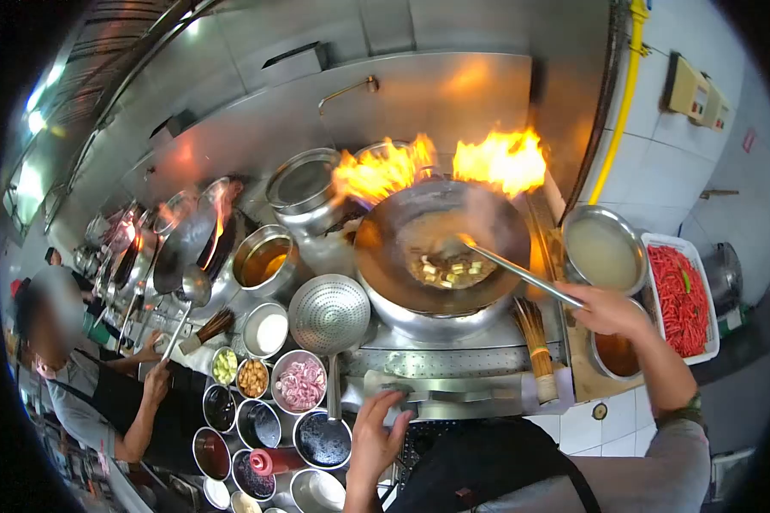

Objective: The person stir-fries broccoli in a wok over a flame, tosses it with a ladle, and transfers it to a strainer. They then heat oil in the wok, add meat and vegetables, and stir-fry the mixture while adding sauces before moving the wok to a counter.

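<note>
My right hand (609, 309) is closed around the long metal handle of a ladle (522, 272), which reaches into a large dark wok (385, 261). The ladle's bowl is hard to make out through the steam. Pale chunks of food (453, 272) lie in bubbling liquid at the wok's bottom. Tall flames (500, 162) rise behind the wok's far rim. My left hand (376, 440) is by the stove's front edge, thumb and fingers apart, with nothing visible in it. A perforated strainer (329, 312) rests nearby, its handle pointing towards me.
Bowls of chopped pink onion (299, 382) and sauces stand at left, with a red squeeze bottle (274, 462). A pot of oil (263, 261) sits behind. Bamboo brush (535, 350), liquid-filled bowl (605, 252) and red chilli tray (680, 299) are right. A co-worker (137, 389) cooks at left.
</note>
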Demonstrator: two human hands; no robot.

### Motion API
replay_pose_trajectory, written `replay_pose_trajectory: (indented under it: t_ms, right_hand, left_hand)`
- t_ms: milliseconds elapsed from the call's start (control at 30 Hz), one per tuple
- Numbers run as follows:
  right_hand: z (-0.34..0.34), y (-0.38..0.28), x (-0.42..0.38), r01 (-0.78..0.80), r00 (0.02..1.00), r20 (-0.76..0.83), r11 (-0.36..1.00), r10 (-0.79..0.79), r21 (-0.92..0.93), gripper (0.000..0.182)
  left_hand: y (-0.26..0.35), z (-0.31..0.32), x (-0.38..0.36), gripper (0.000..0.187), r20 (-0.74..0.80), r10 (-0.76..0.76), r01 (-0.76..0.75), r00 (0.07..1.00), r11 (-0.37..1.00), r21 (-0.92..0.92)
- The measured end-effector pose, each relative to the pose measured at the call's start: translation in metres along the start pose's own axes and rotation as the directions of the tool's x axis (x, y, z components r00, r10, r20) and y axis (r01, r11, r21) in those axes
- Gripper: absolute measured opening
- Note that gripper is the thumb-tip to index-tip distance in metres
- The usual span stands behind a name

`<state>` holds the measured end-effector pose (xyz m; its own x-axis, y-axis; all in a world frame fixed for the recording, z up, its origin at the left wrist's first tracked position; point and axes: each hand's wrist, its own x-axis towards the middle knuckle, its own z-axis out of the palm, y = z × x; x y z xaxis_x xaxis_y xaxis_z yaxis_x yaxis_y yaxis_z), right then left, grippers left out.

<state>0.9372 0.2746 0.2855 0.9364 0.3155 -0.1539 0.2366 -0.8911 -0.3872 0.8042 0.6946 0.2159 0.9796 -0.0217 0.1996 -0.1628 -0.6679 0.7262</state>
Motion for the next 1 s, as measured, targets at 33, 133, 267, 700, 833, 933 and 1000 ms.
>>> replay_pose_trajectory:
  t_ms: [33, 133, 267, 700, 833, 933, 1000]
  right_hand:
    - [0.001, -0.005, -0.003, -0.033, 0.999, -0.014, 0.999, 0.033, -0.036, 0.061]
    - [-0.006, -0.006, -0.013, 0.030, 0.990, -0.136, 0.999, -0.032, -0.013, 0.061]
    - [-0.043, 0.017, -0.047, 0.180, 0.983, -0.041, 0.984, -0.179, 0.007, 0.061]
    - [0.025, 0.003, -0.027, 0.207, 0.978, -0.017, 0.945, -0.209, 0.253, 0.065]
    - [0.061, -0.006, 0.008, -0.055, 0.996, -0.045, 0.951, 0.072, 0.305, 0.063]
    - [0.078, -0.010, 0.043, -0.025, 0.970, -0.215, 0.931, 0.110, 0.363, 0.062]
    - [0.098, 0.005, 0.076, 0.000, 0.951, -0.291, 0.941, 0.104, 0.339, 0.061]
  left_hand:
    - [0.005, 0.000, 0.007, 0.034, 0.016, 0.033, -0.033, 0.999, 0.999, -0.031]
    - [0.008, -0.010, 0.013, 0.033, -0.036, 0.068, -0.068, 0.997, 0.998, 0.001]
    - [-0.014, -0.016, -0.002, 0.032, -0.041, -0.088, 0.087, 0.995, 0.996, -0.030]
    - [0.014, 0.000, 0.007, 0.030, 0.011, 0.037, -0.037, 0.999, 0.999, -0.031]
    - [0.019, 0.000, 0.006, 0.029, 0.049, 0.024, -0.021, 0.999, 0.999, -0.044]
    - [0.006, 0.004, 0.012, 0.030, 0.069, 0.022, -0.020, 0.997, 0.999, -0.026]
    - [0.010, 0.015, 0.036, 0.030, 0.057, 0.132, -0.131, 0.990, 0.991, -0.013]
